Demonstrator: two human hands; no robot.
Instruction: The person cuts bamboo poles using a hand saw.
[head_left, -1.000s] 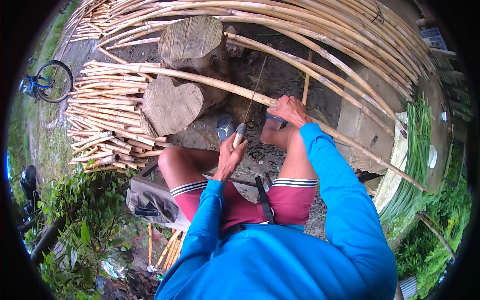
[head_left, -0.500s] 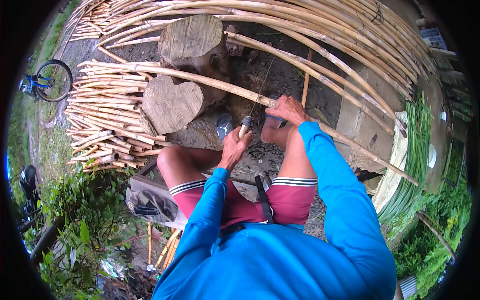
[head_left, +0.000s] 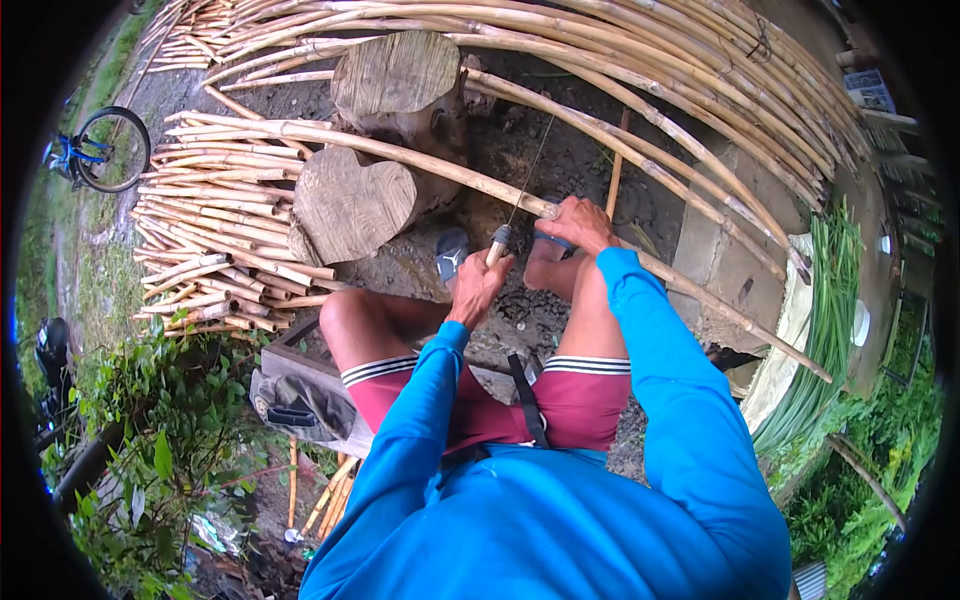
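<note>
My left hand [head_left: 480, 287] is closed around the pale handle [head_left: 497, 250] of a long-bladed knife. Its thin blade [head_left: 537, 160] is seen nearly edge-on, slants away from me and crosses a long bamboo pole [head_left: 450, 172]. Just right of that crossing, my right hand [head_left: 584, 226] grips the same pole, above my right knee. The pole runs from the stacked canes at left, past a heart-shaped wood stump [head_left: 352, 205], down to the right. Whether the blade is cutting into the pole cannot be made out.
A second stump [head_left: 395, 75] stands behind the first. Cut canes [head_left: 215, 225] are piled at left, and long poles [head_left: 640, 60] lie across the back. Green strips [head_left: 830, 320] lie on the right. My feet are on muddy ground beneath the knife. A bicycle [head_left: 100, 150] stands far left.
My left hand and the knife handle have moved slightly up and right, closer to the pole. The right hand keeps its grip on the pole. The whole view has shifted a little.
</note>
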